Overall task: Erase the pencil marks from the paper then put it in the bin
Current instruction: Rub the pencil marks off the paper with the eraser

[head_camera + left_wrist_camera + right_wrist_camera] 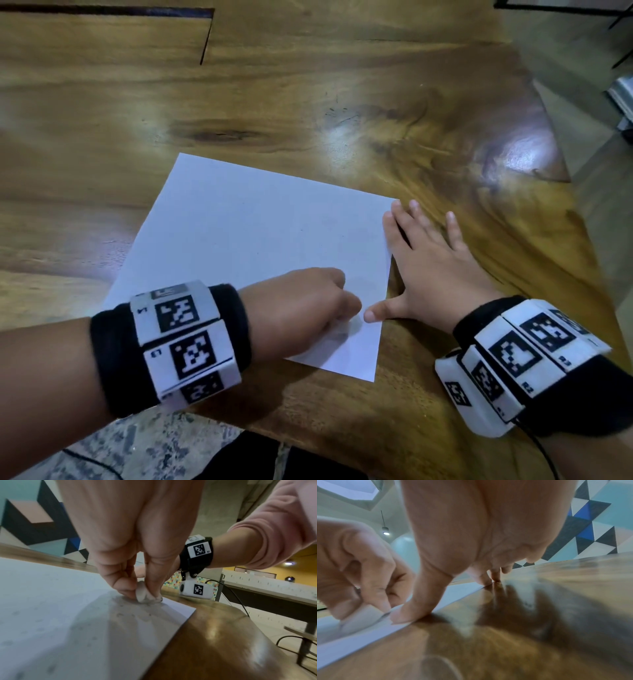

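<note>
- The paper point(260, 246) lies flat on the wooden counter point(376, 102), near its right edge.
- The left hand point(305, 308) pinches a white eraser point(143, 593) between curled fingers, pressing it on the sheet's near right corner.
- The right hand point(431, 267), fingers spread flat, rests across the paper's right edge, thumb on the sheet.

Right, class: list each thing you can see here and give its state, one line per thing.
Paper: flat on the table, faint grey marks near its right corner.
Eraser: pinched, pressed on the paper.
Left hand: curled, gripping the eraser.
Right hand: fingers spread, pressing the paper's edge.
Table: wooden, glossy.
</note>
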A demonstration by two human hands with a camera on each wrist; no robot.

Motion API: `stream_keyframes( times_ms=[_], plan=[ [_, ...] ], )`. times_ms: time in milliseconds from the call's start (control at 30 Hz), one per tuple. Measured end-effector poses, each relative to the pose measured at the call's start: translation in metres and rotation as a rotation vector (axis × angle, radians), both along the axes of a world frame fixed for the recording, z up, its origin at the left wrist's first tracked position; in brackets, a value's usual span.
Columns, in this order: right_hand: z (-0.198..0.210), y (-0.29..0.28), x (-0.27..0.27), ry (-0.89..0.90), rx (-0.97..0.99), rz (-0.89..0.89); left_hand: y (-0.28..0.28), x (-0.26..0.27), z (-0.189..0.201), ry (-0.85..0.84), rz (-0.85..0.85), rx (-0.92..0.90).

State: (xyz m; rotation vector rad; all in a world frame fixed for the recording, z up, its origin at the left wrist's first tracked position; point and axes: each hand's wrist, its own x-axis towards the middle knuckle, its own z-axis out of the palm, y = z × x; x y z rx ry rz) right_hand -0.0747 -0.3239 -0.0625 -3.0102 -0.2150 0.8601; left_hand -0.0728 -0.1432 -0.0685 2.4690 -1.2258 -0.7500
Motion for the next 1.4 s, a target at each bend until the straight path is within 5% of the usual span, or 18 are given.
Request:
stream_keyframes(
  times_ms=[267, 433, 800, 900, 1033, 1267, 1400],
  plan=[
    [0.005, -0.005, -0.011, -0.024, -0.001, 0.039, -0.013, 0.022, 0.007, 0.017, 0.066, -0.029],
    [0.005, -0.003, -0.009, -0.015, 0.003, 0.029, -0.045, 0.091, 0.017, -0.124, 0.349, -0.096],
    [0.007, -0.001, -0.009, -0.013, -0.005, 0.029, -0.003, 0.008, 0.000, 0.040, -0.024, -0.023],
    [0.008, 0.001, -0.009, -0.007, -0.011, 0.030, -0.008, 0.025, 0.001, 0.014, -0.008, -0.055],
    [0.009, 0.003, -0.008, 0.008, -0.036, 0.032, -0.022, 0.069, 0.004, -0.095, 0.218, -0.071],
    [0.009, 0.004, -0.007, 0.028, -0.043, 0.024, 0.013, 0.005, -0.003, 0.083, 0.039, -0.049],
    [0.009, 0.005, -0.007, 0.033, -0.049, 0.029, 0.005, 0.026, 0.000, 0.035, 0.056, -0.061]
  ],
)
